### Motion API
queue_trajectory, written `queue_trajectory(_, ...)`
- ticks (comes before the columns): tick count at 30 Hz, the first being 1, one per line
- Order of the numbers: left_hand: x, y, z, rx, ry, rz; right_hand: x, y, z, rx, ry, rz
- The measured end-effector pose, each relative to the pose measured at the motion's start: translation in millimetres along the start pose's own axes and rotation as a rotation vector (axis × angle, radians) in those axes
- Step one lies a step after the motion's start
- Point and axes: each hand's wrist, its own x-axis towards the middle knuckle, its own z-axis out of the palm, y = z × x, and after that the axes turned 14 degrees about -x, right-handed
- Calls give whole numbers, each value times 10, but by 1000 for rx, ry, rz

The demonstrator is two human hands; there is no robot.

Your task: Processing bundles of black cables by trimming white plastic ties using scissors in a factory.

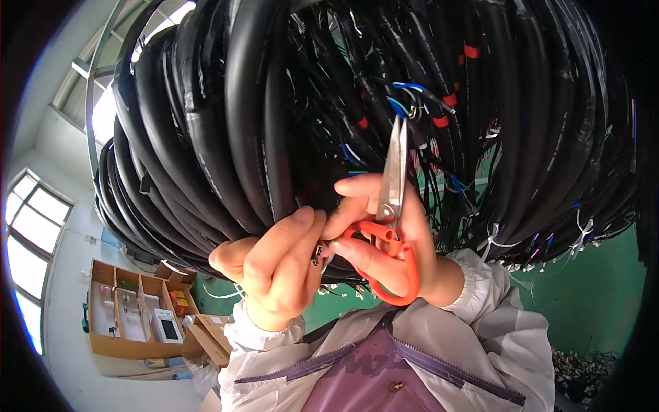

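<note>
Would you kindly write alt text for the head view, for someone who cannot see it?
A right hand holds red-handled scissors, blades pointing up, close beside the left hand, before large bundles of black cables.

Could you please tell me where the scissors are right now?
In the head view, the scissors are in the right hand, right of centre, in front of the black cables.

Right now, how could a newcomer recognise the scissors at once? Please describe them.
Find the big bundle of black cables. In front of it, the right hand holds the scissors, tips toward the picture's top. Their orange-red handles and shiny metal blades set them apart from the dark cables behind.
</note>
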Motion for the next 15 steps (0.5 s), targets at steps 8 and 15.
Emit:
queue_trajectory(8,29,-15,-7,-33,10,-12,-86,-113,-132,-427,174,-155)
queue_trajectory(15,87,81,-29,-121,37,-141,-215,-155,-105,-745,96,91)
